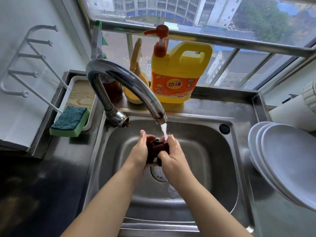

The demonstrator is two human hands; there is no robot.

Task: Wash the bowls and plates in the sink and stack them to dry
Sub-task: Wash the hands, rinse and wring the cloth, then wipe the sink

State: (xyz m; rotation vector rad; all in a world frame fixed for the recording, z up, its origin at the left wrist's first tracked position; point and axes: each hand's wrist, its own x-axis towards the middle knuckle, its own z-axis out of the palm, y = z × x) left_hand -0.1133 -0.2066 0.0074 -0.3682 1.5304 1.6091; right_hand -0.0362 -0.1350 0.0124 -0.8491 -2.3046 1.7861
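Over the middle of the steel sink (205,168) my left hand (139,152) and my right hand (172,154) both grip a dark red-brown cloth (156,148), bunched between them. Water runs from the curved chrome tap (126,82) onto the cloth and my right fingers. No dish lies in the basin; only the drain shows below my hands. Three white plates (287,161) lean stacked on the counter to the right of the sink.
A yellow dish-soap pump bottle (177,72) and a yellow spray bottle (136,82) stand behind the sink by the window. A green sponge (71,121) lies on a white tray at the left, under a white wall rack (29,60).
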